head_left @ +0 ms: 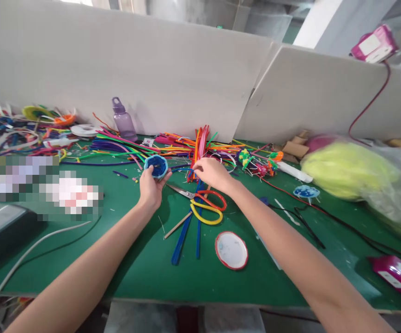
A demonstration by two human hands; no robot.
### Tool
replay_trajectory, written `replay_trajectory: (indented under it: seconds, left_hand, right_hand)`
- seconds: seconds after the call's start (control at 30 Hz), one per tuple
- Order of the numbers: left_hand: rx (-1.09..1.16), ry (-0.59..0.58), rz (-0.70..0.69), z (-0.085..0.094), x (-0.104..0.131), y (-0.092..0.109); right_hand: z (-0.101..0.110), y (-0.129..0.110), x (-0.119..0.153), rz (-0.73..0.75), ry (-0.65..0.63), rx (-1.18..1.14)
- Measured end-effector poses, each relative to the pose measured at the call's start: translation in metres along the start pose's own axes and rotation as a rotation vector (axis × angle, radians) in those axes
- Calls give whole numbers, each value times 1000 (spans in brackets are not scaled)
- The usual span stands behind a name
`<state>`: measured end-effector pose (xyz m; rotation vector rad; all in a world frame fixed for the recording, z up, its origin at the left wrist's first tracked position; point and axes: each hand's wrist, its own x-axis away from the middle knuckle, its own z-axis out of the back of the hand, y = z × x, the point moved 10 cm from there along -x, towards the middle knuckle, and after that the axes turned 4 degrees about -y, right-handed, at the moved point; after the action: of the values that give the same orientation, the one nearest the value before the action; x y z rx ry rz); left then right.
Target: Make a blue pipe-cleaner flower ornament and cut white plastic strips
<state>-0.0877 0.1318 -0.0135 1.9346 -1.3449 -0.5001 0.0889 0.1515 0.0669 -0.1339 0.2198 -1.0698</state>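
Observation:
My left hand (151, 188) is closed around a small round blue piece (156, 167), cup-shaped with a lighter blue rim and seemingly made of pipe cleaners. A thin blue pipe cleaner (181, 169) runs from beside it to my right hand (210, 172), whose fingertips pinch its far end. Below my hands, scissors (205, 206) with one red and one yellow handle lie over a wooden stick (177, 225) and several blue pipe cleaners (182, 243). Just beyond my right hand is a bundle of red and orange pipe cleaners (199, 138).
A white lid with a red rim (231, 250) lies nearer me on the green table (134, 273). Purple bottle (124, 120) and heaped coloured pipe cleaners (117, 144) stand along the white partition (134, 64). At right are plastic bags (349, 169), cables and a magenta device (399, 277).

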Motion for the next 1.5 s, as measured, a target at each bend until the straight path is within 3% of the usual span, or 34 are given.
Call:
replay_trajectory:
  seconds: [0.1,0.17,0.23,0.33,0.47,0.57,0.63,0.73,0.87,1.0,1.17,1.27,1.37,1.43,1.5]
  left_hand:
    - [12,31,-27,7,-6,4]
    - [2,36,-34,9,-8,5]
    - [-9,28,-35,9,-8,5]
    - [-13,3,-17,7,-7,4]
    - [-39,-68,50,0,-5,-2]
    - [-57,-114,119,-6,-2,-10]
    - [-77,-159,139,-12,1,-13]
    - [-101,-222,155,-19,4,-15]
    - [-96,-242,207,-23,5,-21]
    - [-103,-225,227,-23,4,-23]
    - [-112,-250,225,-24,7,-22]
    - [-131,-232,221,-23,8,-20]
    - [-137,-246,231,-26,11,-22]
    - [-135,-277,237,-31,14,-24]
    - [-138,-314,239,-36,18,-26]
  right_hand:
    - [-9,-21,-20,65,-66,10]
    - [-16,-37,-15,132,-146,5]
    - [-22,-55,6,215,-228,-11]
    - [-31,-95,62,507,-290,-16]
    - [-41,-131,131,825,-85,255]
    - [-45,-143,151,922,137,400]
    - [-46,-144,153,957,185,410]
    - [-31,-135,142,890,218,284]
    - [19,-87,115,492,338,-230]
    - [45,-42,95,178,417,-588]
    - [73,-7,62,86,579,-990]
    - [110,15,54,62,752,-1051]
    - [151,39,63,81,937,-1082]
    - [155,46,61,84,859,-1067]
    - [126,48,52,22,642,-1092]
